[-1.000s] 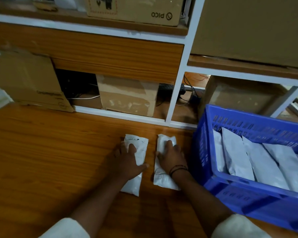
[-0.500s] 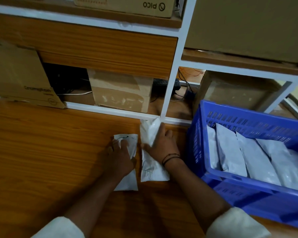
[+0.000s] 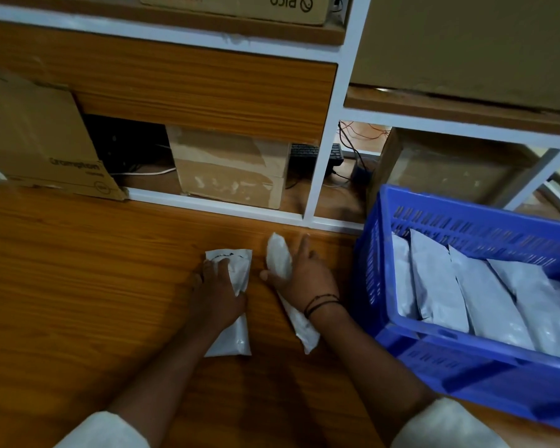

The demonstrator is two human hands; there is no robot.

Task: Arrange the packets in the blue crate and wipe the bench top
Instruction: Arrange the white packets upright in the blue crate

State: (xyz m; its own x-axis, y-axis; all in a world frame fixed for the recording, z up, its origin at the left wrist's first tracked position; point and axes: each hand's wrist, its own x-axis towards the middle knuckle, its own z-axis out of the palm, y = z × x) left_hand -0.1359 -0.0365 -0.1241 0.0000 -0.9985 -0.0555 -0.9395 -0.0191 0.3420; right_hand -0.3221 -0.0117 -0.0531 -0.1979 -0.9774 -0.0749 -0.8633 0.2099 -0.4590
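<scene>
Two loose packets (image 3: pixel 232 276), four crated packets (image 3: pixel 434 279) visible, one blue crate (image 3: pixel 466 376)

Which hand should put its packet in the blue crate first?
Probably the right hand. It grips the right packet, tipped up off the bench, and it is the hand beside the blue crate. The left hand holds the left packet, lying flat and farther from the crate.

The slotted crate (image 3: pixel 466 373) at right is blue, its packets (image 3: pixel 434 279) white; the bench top (image 3: pixel 78 286) is orange-brown wood grain; far shelf frame (image 3: pixel 325 140) white, cardboard boxes (image 3: pixel 230 169) brown.
</scene>
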